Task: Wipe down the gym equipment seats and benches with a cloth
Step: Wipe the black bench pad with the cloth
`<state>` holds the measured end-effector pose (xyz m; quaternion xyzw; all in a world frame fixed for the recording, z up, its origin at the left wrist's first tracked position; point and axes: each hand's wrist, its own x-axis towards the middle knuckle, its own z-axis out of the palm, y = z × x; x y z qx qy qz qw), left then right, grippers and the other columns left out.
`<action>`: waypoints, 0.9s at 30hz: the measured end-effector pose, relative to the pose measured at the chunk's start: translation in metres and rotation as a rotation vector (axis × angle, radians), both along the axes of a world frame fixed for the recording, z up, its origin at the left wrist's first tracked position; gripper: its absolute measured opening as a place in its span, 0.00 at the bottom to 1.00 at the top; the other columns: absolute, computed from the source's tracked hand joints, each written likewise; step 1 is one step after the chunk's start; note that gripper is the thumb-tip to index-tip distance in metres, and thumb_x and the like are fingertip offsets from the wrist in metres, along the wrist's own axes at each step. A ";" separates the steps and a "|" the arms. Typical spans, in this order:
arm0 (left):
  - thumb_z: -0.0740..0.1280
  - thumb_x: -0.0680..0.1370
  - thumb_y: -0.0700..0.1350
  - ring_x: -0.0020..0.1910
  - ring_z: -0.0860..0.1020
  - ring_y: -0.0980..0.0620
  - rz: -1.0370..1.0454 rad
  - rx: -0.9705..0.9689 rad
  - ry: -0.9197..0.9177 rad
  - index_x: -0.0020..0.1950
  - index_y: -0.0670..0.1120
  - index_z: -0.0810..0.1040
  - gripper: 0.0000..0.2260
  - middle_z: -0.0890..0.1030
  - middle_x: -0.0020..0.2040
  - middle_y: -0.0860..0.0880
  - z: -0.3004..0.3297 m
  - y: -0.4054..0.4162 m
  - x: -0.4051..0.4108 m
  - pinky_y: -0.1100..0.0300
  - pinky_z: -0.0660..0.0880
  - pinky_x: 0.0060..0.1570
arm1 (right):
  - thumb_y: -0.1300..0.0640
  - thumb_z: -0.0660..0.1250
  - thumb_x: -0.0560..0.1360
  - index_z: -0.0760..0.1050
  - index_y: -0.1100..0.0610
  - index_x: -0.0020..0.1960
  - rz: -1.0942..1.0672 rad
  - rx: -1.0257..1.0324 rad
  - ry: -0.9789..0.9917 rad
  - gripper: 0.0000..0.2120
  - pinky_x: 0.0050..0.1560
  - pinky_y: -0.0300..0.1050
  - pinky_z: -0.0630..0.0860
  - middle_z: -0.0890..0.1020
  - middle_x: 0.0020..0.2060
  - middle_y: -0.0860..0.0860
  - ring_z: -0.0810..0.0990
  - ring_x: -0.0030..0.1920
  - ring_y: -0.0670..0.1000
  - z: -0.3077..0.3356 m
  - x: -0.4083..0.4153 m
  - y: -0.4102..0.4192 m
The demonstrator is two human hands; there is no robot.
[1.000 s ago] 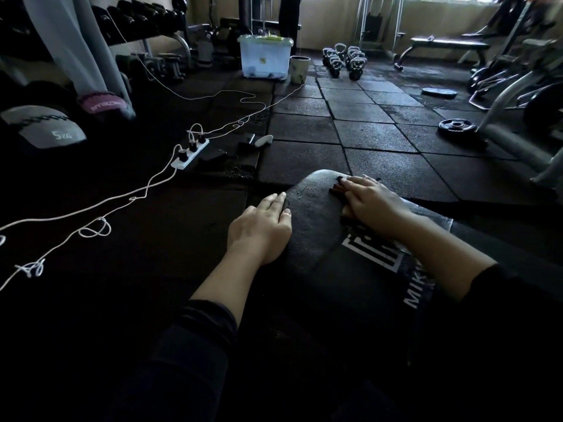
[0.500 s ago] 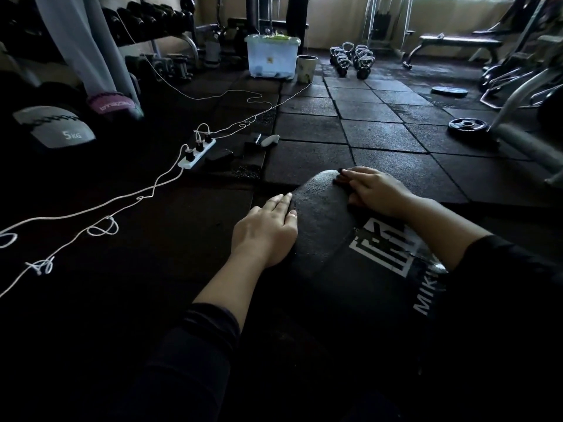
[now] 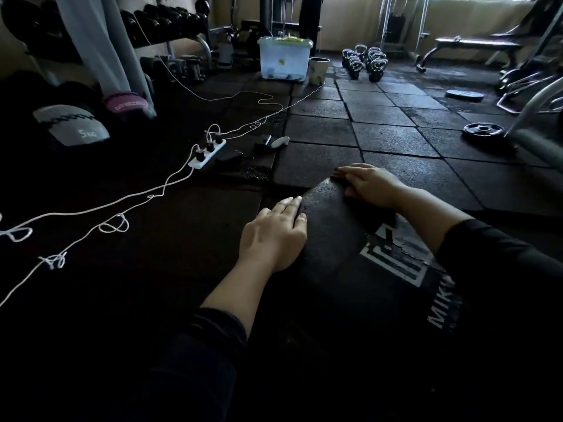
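Observation:
A black padded bench seat (image 3: 335,263) with a worn white logo lies low in front of me. My left hand (image 3: 271,236) rests flat on its left edge, fingers together, holding nothing. My right hand (image 3: 371,184) presses down at the far rounded end of the pad. Only a sliver of a dark cloth (image 3: 350,194) shows under its palm, hard to tell from the pad in the dim light. Both forearms come out of dark sleeves.
White cables (image 3: 122,205) run across the rubber floor tiles to a power strip (image 3: 207,153) on the left. Medicine balls (image 3: 71,126) sit far left. Beyond are a plastic bin (image 3: 285,57), kettlebells (image 3: 364,62), a weight plate (image 3: 484,130) and a flat bench (image 3: 475,44).
My right hand has slid a little further toward the far tip of the pad. My left hand has stayed on the left edge. The view has shifted slightly.

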<state>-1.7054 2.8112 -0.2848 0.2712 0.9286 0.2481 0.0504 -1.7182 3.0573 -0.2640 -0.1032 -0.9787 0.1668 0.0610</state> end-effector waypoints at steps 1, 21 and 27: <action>0.48 0.83 0.55 0.74 0.59 0.53 0.000 0.008 0.003 0.78 0.57 0.54 0.23 0.56 0.78 0.60 0.000 0.000 0.000 0.55 0.57 0.69 | 0.51 0.56 0.81 0.69 0.46 0.70 -0.048 -0.015 0.004 0.18 0.71 0.45 0.61 0.68 0.71 0.45 0.66 0.70 0.50 0.000 0.008 0.006; 0.55 0.81 0.50 0.69 0.68 0.54 0.070 0.207 0.044 0.73 0.54 0.68 0.19 0.68 0.72 0.58 -0.002 -0.005 0.001 0.58 0.64 0.64 | 0.53 0.58 0.80 0.74 0.46 0.65 0.232 0.108 0.125 0.16 0.73 0.43 0.56 0.72 0.68 0.45 0.64 0.71 0.47 -0.012 0.005 -0.065; 0.58 0.81 0.49 0.70 0.66 0.57 0.122 0.306 0.070 0.70 0.55 0.72 0.17 0.70 0.71 0.59 -0.007 -0.021 0.016 0.61 0.63 0.64 | 0.49 0.55 0.77 0.72 0.46 0.68 0.427 0.022 0.169 0.20 0.73 0.43 0.57 0.72 0.68 0.43 0.65 0.70 0.44 -0.015 0.055 -0.070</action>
